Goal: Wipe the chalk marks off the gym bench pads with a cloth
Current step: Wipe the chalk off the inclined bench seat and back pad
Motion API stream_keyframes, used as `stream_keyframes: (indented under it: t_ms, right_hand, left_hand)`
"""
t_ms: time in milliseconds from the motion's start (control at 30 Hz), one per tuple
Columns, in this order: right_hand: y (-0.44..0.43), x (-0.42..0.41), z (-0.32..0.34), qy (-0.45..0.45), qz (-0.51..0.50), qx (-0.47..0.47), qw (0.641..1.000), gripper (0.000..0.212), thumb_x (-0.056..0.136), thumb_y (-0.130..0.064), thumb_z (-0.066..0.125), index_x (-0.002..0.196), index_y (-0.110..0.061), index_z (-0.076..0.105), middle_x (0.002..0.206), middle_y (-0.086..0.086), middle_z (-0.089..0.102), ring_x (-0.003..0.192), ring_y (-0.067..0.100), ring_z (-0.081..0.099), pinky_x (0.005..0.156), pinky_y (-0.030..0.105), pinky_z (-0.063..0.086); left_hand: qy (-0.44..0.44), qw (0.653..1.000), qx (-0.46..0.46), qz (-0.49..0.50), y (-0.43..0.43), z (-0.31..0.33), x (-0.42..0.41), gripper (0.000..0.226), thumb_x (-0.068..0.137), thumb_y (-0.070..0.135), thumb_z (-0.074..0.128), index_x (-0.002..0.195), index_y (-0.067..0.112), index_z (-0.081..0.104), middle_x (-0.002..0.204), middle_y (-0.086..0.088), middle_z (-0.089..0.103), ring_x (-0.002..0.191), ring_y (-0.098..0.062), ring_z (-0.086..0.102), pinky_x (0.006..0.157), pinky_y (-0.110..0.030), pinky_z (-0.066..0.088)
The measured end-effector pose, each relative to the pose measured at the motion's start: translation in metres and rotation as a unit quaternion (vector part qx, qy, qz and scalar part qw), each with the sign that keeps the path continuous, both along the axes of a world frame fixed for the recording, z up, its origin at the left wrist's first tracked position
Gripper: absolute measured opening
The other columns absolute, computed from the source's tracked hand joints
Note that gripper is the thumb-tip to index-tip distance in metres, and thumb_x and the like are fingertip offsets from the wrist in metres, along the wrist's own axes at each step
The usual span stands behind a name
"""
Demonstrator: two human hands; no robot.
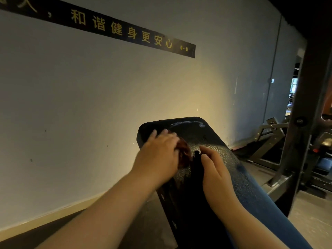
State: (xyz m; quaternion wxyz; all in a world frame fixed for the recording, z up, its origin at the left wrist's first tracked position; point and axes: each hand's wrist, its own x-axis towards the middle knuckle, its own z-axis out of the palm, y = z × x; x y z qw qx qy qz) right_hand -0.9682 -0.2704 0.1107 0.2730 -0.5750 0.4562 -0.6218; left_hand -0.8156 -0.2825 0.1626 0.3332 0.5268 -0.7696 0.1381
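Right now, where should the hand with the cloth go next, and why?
Probably slide the left hand, which presses the reddish cloth, forward toward the far end of the bench pad: a curved white chalk mark lies there, just beyond the cloth. The right hand rests on the pad, seemingly steadying it.

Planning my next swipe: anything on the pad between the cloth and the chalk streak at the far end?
Nothing visible: bare pad lies between the cloth under the left hand and the chalk streak; the right hand rests aside.
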Motion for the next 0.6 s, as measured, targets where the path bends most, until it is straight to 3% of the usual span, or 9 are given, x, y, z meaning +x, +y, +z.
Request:
stream_keyframes:
  t_ms: [100,200,267,333,433,533,600]
  right_hand:
    - [-0.005,-0.007,0.003,0.029,-0.005,-0.003,1.000,0.033,0.106,-0.026,0.043,0.137,-0.029,0.054,0.125,-0.016,0.060,0.113,-0.004,0.053,0.091,0.016,0.042]
    - [-0.013,-0.009,0.012,0.013,0.002,-0.002,1.000,0.032,0.105,-0.026,0.044,0.136,-0.027,0.055,0.120,-0.014,0.063,0.110,0.000,0.058,0.095,0.024,0.047]
    - [-0.019,-0.009,0.016,0.029,-0.007,-0.006,1.000,0.032,0.105,-0.027,0.044,0.136,-0.028,0.055,0.120,-0.016,0.061,0.112,0.002,0.057,0.098,0.029,0.047]
    - [-0.021,-0.008,0.016,0.057,-0.021,-0.017,0.998,0.034,0.105,-0.027,0.043,0.138,-0.031,0.053,0.123,-0.021,0.057,0.118,0.000,0.053,0.101,0.027,0.043]
    - [-0.020,-0.007,0.008,0.091,-0.032,-0.030,0.995,0.038,0.105,-0.029,0.043,0.142,-0.033,0.049,0.132,-0.022,0.053,0.125,-0.003,0.047,0.107,0.027,0.040]
    - [-0.022,-0.007,0.005,0.102,-0.035,-0.035,0.993,0.040,0.105,-0.031,0.043,0.145,-0.032,0.047,0.140,-0.016,0.054,0.128,0.001,0.048,0.110,0.031,0.040]
    - [-0.021,-0.007,0.004,0.106,-0.032,-0.038,0.993,0.040,0.106,-0.031,0.042,0.145,-0.032,0.047,0.139,-0.017,0.053,0.128,0.000,0.047,0.106,0.024,0.039]
  left_hand:
    - [0.026,0.999,0.034,0.012,0.002,0.004,-0.013,0.050,0.104,0.029,0.042,0.153,0.025,0.034,0.164,0.004,0.023,0.154,-0.019,0.005,0.120,-0.036,-0.001]
    - [-0.061,0.995,0.049,-0.061,0.022,-0.009,-0.021,0.051,0.105,0.028,0.041,0.155,0.028,0.030,0.164,0.009,0.022,0.153,-0.013,0.007,0.111,-0.023,-0.006]
    - [-0.076,0.995,0.033,-0.047,0.013,0.001,-0.010,0.051,0.105,0.027,0.041,0.155,0.029,0.029,0.164,0.010,0.022,0.153,-0.012,0.009,0.115,-0.024,-0.006]
    - [-0.032,0.999,0.024,0.008,-0.004,0.014,0.003,0.050,0.105,0.025,0.041,0.154,0.027,0.032,0.164,0.007,0.024,0.153,-0.017,0.009,0.121,-0.032,0.001]
    - [0.016,0.999,0.030,0.016,-0.003,0.013,-0.003,0.049,0.104,0.021,0.044,0.152,0.023,0.036,0.163,0.005,0.025,0.153,-0.017,0.007,0.121,-0.033,0.002]
    - [-0.058,0.996,0.041,-0.058,0.018,-0.005,-0.018,0.052,0.103,0.024,0.043,0.154,0.026,0.032,0.163,0.008,0.026,0.152,-0.011,0.010,0.115,-0.023,-0.005]
    - [-0.084,0.995,0.034,-0.052,0.011,0.001,-0.009,0.051,0.103,0.025,0.044,0.153,0.028,0.034,0.161,0.010,0.029,0.151,-0.009,0.015,0.116,-0.023,-0.006]
